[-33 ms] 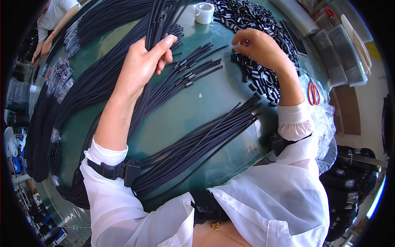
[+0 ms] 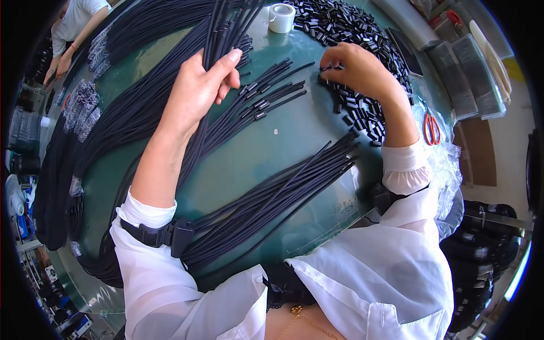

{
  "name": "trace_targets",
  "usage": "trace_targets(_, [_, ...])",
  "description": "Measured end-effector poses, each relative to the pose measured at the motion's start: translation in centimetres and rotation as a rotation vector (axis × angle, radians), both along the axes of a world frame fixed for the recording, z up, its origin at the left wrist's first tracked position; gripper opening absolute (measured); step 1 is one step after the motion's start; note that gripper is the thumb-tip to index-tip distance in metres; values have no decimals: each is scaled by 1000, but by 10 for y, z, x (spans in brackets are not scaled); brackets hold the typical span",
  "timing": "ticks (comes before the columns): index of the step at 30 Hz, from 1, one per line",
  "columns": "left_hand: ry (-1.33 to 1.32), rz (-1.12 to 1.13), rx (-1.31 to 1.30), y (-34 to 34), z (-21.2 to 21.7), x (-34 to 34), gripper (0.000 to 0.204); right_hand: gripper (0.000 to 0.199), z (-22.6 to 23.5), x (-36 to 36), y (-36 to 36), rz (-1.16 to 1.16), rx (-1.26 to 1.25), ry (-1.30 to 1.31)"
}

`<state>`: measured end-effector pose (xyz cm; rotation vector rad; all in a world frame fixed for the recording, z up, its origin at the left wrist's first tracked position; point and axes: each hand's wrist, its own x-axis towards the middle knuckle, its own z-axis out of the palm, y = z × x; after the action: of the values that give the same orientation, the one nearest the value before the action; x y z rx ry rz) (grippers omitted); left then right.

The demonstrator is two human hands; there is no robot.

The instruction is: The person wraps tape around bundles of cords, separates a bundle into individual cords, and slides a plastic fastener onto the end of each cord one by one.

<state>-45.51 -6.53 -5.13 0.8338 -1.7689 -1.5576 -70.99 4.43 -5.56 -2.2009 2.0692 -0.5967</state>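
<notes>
A bundle of black cords (image 2: pixel 222 33) stands up out of my left hand (image 2: pixel 207 76), which is closed round it with the thumb across the front. The bundle's free ends fan out at the top edge, and its lower lengths run down behind my left forearm. At the near left edge of a heap of small black tubes (image 2: pixel 362 110), my right hand (image 2: pixel 358 67) bends its fingers inward in a pinch. Something small and dark shows at those fingertips, too small to make out. Between the hands lie cords with black tubes (image 2: pixel 259 105) threaded near their ends.
Another bunch of black cords (image 2: pixel 277 190) crosses the green table (image 2: pixel 283 150) in front of me. Long bundles (image 2: pixel 122 113) cover the left. A tape roll (image 2: pixel 281 18) stands at the back, with red-handled scissors (image 2: pixel 432 129) at right. Another person's hand (image 2: pixel 63 63) is far left.
The cord ends above my left hand have spread apart and tilted to the right. My right hand has shifted slightly, its fingertips drawn closer together.
</notes>
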Motion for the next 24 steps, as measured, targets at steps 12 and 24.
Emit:
trace_targets(12, [-91,-91,90,5,6,3,25,13,5,26,-15,30,74,-624])
trace_targets(24, [-49,-128,163,5,5,4,24,18,21,24,-10,109,-62,-1002])
